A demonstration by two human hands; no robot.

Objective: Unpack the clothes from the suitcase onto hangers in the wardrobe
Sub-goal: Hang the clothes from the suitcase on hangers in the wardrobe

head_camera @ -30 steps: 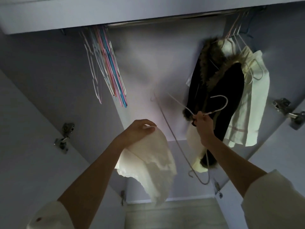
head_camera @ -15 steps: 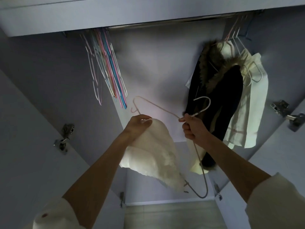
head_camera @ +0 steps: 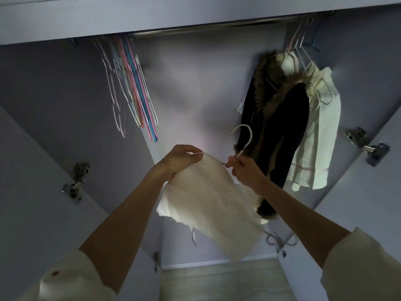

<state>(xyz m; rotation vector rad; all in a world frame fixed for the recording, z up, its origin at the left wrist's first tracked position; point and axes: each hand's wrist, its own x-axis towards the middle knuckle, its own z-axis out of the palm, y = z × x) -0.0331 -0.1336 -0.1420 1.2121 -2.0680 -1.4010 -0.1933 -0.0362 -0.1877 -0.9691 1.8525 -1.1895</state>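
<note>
Both arms reach up into the open wardrobe. The left hand has its fingers curled over the top edge of a white garment, with the thumb pressed against the cloth; a bit of a white hanger's wire shows just under those fingers. The right hand pinches the white hanger at its neck, right below the hook, which curls upward and to the left, clear of the rail. The garment hangs down between the two hands and drapes low toward the bottom of the wardrobe, its lower edge loose and rumpled. How much of the hanger sits inside the cloth I cannot tell, since the fabric hides it.

Overhead, a metal rail runs across the top of the wardrobe. On its left end hangs a bunch of bare hangers, pink, blue and white, pressed close together. On its right end hangs a dark coat with a fur-trimmed collar, and just beside it, further right, a cream-white top on its own hanger. The dark coat sits right behind the right hand. Metal hinges show on the side panels, one on the left and one on the right. Pale floor shows below the wardrobe opening.
</note>
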